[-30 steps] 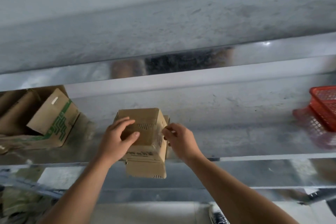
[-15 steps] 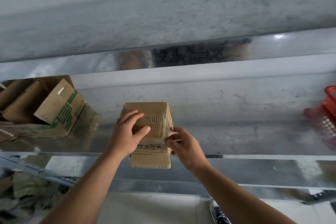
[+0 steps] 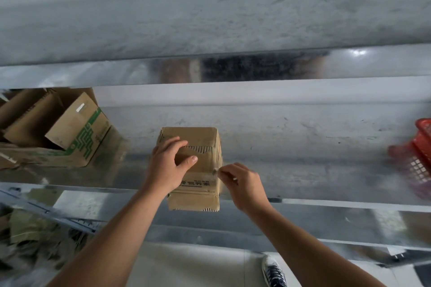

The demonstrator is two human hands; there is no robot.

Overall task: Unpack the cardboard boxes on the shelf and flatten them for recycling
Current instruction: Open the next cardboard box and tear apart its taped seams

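Note:
A small brown cardboard box [image 3: 200, 137] stands at the front edge of the metal shelf [image 3: 303, 170], its near flap hanging over the edge. My left hand [image 3: 166, 165] lies on the box top, fingers spread across the top flaps. At the box's right top edge, my right hand [image 3: 240, 182] pinches a thin strip of tape between thumb and fingers.
A larger open cardboard box [image 3: 70, 133] with green print lies on its side at the shelf's left. A red plastic basket [image 3: 419, 161] stands at the far right. Flattened cardboard and paper [image 3: 30, 235] lie on the lower level at left. A shoe [image 3: 272, 272] shows on the floor.
The box has come a little toward the shelf's front edge. My right hand has dropped from the box's right side to its top right edge and now pinches the tape.

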